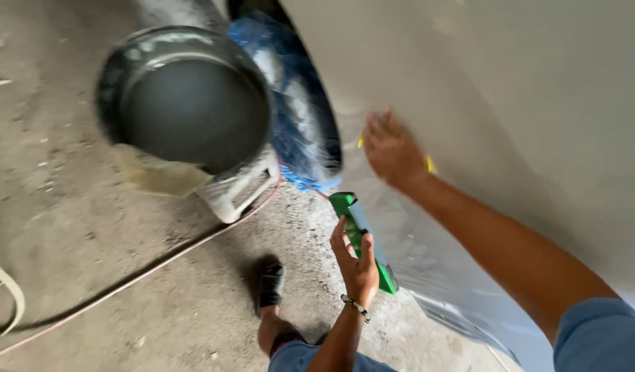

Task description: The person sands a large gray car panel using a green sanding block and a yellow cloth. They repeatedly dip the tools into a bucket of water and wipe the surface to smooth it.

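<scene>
- While I crouch beside it, the pale grey car panel (510,83) fills the whole right side of my view, sloping away from me up and to the right; it is the biggest thing here and both my arms point toward it.
- Left of the panel stands a dark round bucket (186,103), tilted in my view, resting on a pale plastic crate (238,189), with blue plastic sheeting (296,103) bunched in the wheel arch just behind it. All of that lies well apart from my hands.
- Across the dusty concrete floor (69,227) a thin reddish hose (159,265) runs from lower left up toward the crate, passing my sandalled foot (270,286).
- My right hand (393,151) is the one on the panel: palm down, fingers spread flat, pressing a small yellow piece (429,164) against the surface. Only slivers of yellow show at its edges and the hand is blurred, so I cannot tell what that piece is.
- My left hand (357,265) sits lower and nearer my body, closed around a green block (352,220). Its long axis runs from upper left to lower right, roughly along the panel's lower edge, and it is just beside the panel; whether it touches I cannot tell.
</scene>
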